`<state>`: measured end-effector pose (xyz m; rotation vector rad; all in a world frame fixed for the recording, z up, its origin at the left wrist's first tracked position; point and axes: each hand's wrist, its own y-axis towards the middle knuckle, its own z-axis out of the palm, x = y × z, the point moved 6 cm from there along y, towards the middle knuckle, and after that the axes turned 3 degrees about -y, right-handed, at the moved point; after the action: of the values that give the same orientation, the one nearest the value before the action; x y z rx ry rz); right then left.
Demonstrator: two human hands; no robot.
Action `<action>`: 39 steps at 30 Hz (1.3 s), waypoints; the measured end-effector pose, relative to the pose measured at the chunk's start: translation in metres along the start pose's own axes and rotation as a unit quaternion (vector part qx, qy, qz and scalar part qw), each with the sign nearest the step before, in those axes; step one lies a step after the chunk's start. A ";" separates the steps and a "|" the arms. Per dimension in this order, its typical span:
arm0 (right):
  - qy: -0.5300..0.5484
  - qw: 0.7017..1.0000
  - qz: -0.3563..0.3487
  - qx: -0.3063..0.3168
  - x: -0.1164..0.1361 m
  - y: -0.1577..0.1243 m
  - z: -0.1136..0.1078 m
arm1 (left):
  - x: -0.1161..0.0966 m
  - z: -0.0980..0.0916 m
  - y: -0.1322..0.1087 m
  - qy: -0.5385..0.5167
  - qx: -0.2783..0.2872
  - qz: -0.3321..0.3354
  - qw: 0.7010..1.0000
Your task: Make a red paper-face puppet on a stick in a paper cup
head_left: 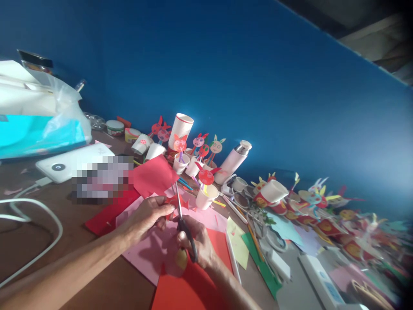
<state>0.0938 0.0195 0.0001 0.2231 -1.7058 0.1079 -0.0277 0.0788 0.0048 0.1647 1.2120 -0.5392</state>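
Red paper (pixel 171 201), cut to a jagged shape, is pinched between the thumb and fingers of the left hand (pixel 146 217), apparently to present it to the blades of the scissors (pixel 180 226). These are held by the right hand (pixel 196 241), its fingers curled around the black handles; whether the blades are spread or closed cannot be told. A pink sheet (pixel 151 254) is spread beneath the hands, probably as a work surface. At 12 o'clock, paper cups (pixel 204 199) are stood with paper figures (pixel 206 176) on straws set in them, seemingly to keep them upright. Further figures are held in red cups (pixel 329 227) at 2 o'clock
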 end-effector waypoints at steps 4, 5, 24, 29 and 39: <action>0.000 1.000 0.002 0.001 0.003 0.000 0.001 | 0.000 0.000 0.000 -0.016 -0.011 -0.007 1.000; 0.003 1.000 0.004 0.003 0.004 0.000 0.001 | 0.000 0.001 0.000 -0.019 -0.014 -0.006 1.000; 0.019 0.999 0.006 0.034 -0.001 0.000 0.003 | 0.003 -0.004 0.004 0.003 -0.031 0.021 0.999; 0.003 0.999 0.007 0.043 0.003 -0.002 0.005 | 0.005 -0.005 0.004 0.010 -0.025 0.008 1.000; -0.036 0.996 0.019 0.075 0.005 -0.005 0.005 | -0.006 -0.003 -0.004 0.028 -0.037 0.018 0.999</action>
<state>0.0891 0.0128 0.0036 0.3095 -1.7761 0.2607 -0.0337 0.0786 0.0100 0.1394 1.2783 -0.4602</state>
